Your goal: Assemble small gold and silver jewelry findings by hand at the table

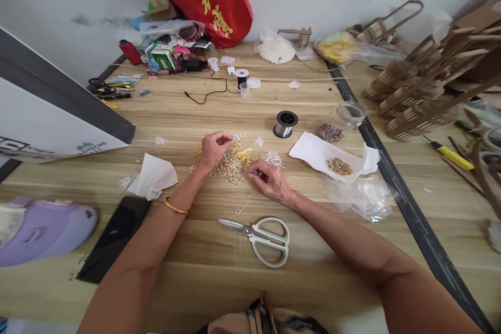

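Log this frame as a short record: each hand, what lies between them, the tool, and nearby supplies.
Left hand: fingers bent, at the pile's far left side; grip unclear
Right hand: fingers curled, at the pile's near right edge; grip unclear
Between hands: pile of small gold- and silver-coloured pieces
Tool: scissors on the wooden table, blades pointing left, apart from both hands
Supplies: upright spool; white paper bearing gold-coloured pieces

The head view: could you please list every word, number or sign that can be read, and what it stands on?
"OYTECHE": white box; the smaller print below is unreadable.
"S": large, same box; the lettering beside it is unclear.
Red bag: gold characters, too blurred to read surely.
Green box: digits, too small.
Table: dark mark, perhaps "2".
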`<state>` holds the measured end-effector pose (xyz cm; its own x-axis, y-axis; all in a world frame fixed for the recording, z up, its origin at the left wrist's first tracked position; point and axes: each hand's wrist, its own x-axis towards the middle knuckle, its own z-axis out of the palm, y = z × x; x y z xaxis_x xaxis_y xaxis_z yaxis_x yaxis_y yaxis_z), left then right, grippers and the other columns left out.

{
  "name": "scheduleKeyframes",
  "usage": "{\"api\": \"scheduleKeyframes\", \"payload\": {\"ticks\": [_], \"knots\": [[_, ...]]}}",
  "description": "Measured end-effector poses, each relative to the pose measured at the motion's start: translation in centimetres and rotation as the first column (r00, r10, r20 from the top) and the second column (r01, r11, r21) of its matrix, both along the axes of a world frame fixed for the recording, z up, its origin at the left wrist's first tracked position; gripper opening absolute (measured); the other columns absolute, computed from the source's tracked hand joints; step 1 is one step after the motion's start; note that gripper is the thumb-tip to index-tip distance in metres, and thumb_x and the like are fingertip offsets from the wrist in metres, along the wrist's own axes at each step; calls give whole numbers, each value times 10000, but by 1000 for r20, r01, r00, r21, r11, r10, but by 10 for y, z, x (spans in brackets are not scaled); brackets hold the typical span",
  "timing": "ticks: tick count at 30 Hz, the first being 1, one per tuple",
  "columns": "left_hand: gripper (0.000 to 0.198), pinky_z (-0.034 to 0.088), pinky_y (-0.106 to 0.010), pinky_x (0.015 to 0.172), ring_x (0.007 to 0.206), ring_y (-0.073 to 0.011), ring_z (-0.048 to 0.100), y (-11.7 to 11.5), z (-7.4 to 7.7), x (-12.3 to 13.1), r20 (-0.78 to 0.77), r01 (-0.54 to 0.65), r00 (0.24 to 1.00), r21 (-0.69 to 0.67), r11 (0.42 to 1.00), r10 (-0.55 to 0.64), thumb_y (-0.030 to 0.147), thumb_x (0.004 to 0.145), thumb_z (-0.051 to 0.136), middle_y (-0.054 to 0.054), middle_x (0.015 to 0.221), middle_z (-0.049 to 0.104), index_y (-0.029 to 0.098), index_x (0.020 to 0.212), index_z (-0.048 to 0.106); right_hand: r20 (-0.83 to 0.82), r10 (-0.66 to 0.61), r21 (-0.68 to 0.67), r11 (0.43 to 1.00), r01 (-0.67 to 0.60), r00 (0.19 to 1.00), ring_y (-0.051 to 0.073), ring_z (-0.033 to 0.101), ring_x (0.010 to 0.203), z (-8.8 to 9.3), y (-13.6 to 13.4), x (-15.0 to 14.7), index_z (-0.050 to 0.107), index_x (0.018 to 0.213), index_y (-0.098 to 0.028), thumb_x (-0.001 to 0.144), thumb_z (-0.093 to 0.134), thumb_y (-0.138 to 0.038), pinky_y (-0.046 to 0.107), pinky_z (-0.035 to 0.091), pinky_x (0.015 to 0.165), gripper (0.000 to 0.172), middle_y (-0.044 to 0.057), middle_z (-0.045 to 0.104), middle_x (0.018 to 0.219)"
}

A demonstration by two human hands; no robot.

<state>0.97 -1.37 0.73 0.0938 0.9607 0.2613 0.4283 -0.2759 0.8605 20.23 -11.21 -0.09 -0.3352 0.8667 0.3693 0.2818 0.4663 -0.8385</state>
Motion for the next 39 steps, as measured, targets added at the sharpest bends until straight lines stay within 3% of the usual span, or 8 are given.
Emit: {"api": "scheduleKeyframes", "payload": {"ticks": [13, 21, 30, 34, 39], "knots": [[299, 509, -253, 658, 678, -147, 649, 4, -11, -6, 276, 45, 961, -179, 983, 6, 315, 663, 740, -82, 758, 728, 92, 861, 736, -6, 5, 16, 1000, -5, 1000, 98, 506, 612, -1, 1, 0, 592, 830, -158, 883, 540, -236, 209, 413, 514, 108, 34, 597, 762], [250, 467, -230, 631, 660, -120, 612, 0, -7, -6, 273, 46, 962, -182, 982, 5, 267, 651, 747, -60, 789, 731, 121, 854, 744, -6, -1, 21, 1000, 1, 1000, 98, 500, 613, -2, 0, 0, 594, 831, -156, 884, 539, -234, 206, 410, 511, 109, 29, 579, 740], [246, 492, -247, 694, 683, -123, 621, -51, 12, 7, 378, 104, 926, -316, 943, 24, 269, 592, 806, -30, 739, 721, 140, 790, 737, -62, -53, 28, 998, 55, 997, 96, 491, 606, -4, -1, 1, 585, 850, -165, 892, 534, -257, 206, 404, 494, 113, 21, 558, 743], [245, 501, -277, 777, 747, -144, 644, -74, 11, 10, 421, 128, 906, -380, 916, 48, 280, 598, 806, -42, 784, 731, 145, 792, 740, -68, -72, 55, 996, 76, 995, 101, 505, 618, -5, -3, 1, 589, 857, -169, 894, 535, -263, 217, 424, 515, 114, 23, 566, 755], [236, 501, -279, 772, 760, -155, 652, -87, 8, 14, 437, 154, 898, -418, 895, 50, 274, 613, 792, -48, 807, 738, 153, 811, 748, -55, -66, 76, 995, 70, 996, 98, 503, 620, -5, -4, 0, 590, 865, -172, 890, 542, -249, 213, 424, 517, 94, 19, 563, 755]]}}
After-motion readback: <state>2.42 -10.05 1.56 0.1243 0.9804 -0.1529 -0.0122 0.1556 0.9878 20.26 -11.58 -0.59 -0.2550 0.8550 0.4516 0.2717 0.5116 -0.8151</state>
